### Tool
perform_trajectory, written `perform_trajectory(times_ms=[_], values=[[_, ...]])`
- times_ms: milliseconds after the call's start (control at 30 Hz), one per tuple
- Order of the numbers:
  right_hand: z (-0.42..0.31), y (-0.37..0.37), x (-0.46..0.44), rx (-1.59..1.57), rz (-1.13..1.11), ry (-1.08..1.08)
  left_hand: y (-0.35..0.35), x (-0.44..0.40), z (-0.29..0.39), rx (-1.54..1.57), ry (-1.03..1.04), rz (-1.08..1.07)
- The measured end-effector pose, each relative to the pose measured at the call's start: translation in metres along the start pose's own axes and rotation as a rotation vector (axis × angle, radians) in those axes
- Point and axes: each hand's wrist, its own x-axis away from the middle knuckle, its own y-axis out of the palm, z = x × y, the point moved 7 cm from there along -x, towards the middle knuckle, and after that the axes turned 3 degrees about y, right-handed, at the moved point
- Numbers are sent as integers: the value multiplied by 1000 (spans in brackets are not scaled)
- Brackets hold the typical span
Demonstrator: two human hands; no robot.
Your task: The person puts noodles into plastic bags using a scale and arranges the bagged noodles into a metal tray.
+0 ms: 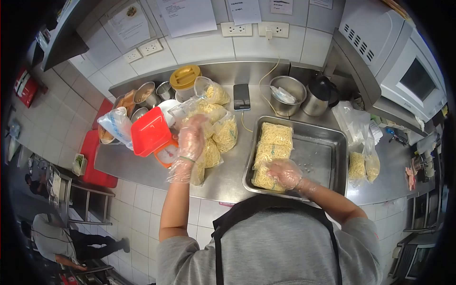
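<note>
Head view: hands (192,138), grip unclear, at bagged noodles (225,134); red tub (148,131), orange scale (166,155) beside the left one.

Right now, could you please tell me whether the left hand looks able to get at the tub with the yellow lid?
Probably yes, by going over the top: noodle bags lie between the left hand and the tub, but its yellow lid looks uncovered.
</note>
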Motion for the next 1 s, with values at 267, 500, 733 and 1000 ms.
perform_trajectory(times_ms=[267, 500, 733, 1000], values=[[7, 5, -7, 299, 130, 239, 74, -25, -8, -433, -98, -435], [-27, -119, -46, -267, 408, 83, 59, -83, 46, 249, 353, -326], [-63, -207, -63, -855, 74, 9, -5, -145, 200, 331, 774, -431], [-93, -281, 64, -76, 360, -70, -11, -122, 285, 404, 1052, -425]])
